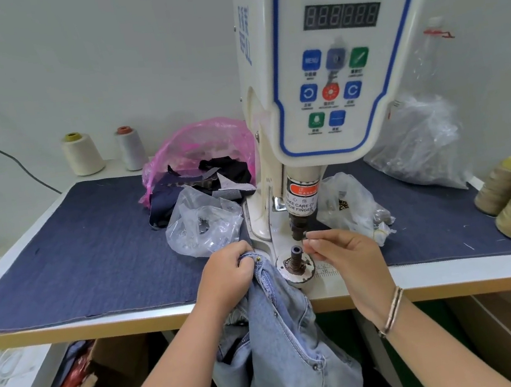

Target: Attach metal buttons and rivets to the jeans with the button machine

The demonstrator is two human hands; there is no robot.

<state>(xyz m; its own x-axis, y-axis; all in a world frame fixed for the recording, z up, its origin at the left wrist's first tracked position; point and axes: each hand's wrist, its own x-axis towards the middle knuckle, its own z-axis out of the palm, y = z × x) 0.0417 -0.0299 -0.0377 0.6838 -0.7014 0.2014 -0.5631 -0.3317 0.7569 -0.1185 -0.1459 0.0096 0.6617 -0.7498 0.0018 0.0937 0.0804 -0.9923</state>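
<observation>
At the bottom centre of the frame the jeans hang off the table edge. My left hand bunches their top edge in curled fingers, just left of the lower die, beside a rivet already in the denim. My right hand pinches a small metal piece between thumb and forefinger, right beside the upper punch of the button machine. Clear bags of hardware lie either side of the machine on the blue cloth. Thread cones stand at the upper left.
</observation>
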